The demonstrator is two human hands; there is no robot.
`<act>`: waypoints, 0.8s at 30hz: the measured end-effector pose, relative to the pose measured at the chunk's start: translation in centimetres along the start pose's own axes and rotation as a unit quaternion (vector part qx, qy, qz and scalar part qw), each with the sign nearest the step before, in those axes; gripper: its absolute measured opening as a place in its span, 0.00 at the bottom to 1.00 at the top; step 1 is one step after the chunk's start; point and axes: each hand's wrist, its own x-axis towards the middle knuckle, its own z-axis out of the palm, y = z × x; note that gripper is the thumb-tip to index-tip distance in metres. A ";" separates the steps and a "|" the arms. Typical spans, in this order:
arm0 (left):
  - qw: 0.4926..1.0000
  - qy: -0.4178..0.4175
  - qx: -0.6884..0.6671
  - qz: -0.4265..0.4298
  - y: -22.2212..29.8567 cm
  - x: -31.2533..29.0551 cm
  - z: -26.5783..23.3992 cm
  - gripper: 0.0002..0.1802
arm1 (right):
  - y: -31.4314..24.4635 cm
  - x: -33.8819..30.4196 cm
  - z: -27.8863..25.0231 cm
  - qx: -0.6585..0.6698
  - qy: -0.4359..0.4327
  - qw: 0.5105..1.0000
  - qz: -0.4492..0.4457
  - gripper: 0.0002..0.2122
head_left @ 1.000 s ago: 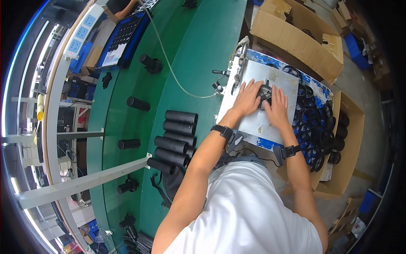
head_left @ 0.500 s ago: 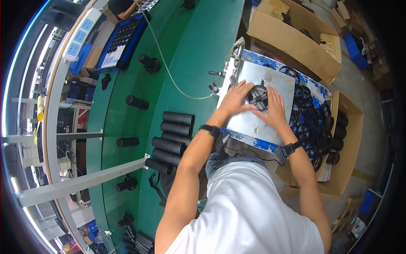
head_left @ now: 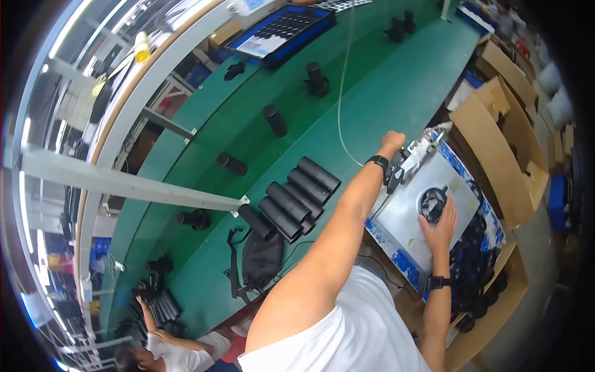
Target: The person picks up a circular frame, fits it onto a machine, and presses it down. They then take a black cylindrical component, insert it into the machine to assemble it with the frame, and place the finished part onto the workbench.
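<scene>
My left hand is closed in a fist at the side of the metal clamp fixture, round its black handle, which the fingers hide. My right hand curves round the near side of a round black plastic ring with a small tab. Its thumb is on one side and its fingers are on the other, and the ring lies flat on the metal plate. Dark watch-like bands circle both wrists.
Black rings are piled beside the plate, next to a cardboard box. More boxes stand at the far right. Black tubes lie on the green bench, near a black bag. A co-worker is at lower left.
My left hand has left the ring and reached to the clamp fixture's handle. The right hand stays at the ring. The view has turned, bringing a co-worker into sight at lower left.
</scene>
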 end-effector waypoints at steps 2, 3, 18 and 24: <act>1.000 0.000 0.006 0.023 -0.9 0.7 -1.7 0.23 | 0.1 0.0 0.0 -0.001 0.002 1.000 -0.014 0.45; 0.999 -0.010 0.020 0.050 -1.6 0.9 -2.6 0.21 | 0.7 0.3 -0.1 0.046 -0.010 0.999 -0.008 0.43; 0.745 -0.193 0.344 0.538 -0.6 -19.2 2.9 0.21 | 0.1 11.2 -2.1 -0.269 -0.370 0.888 0.056 0.18; 0.701 -0.255 0.391 0.539 0.4 -19.3 3.0 0.24 | 3.3 11.8 -1.3 -0.209 -0.433 0.868 0.121 0.17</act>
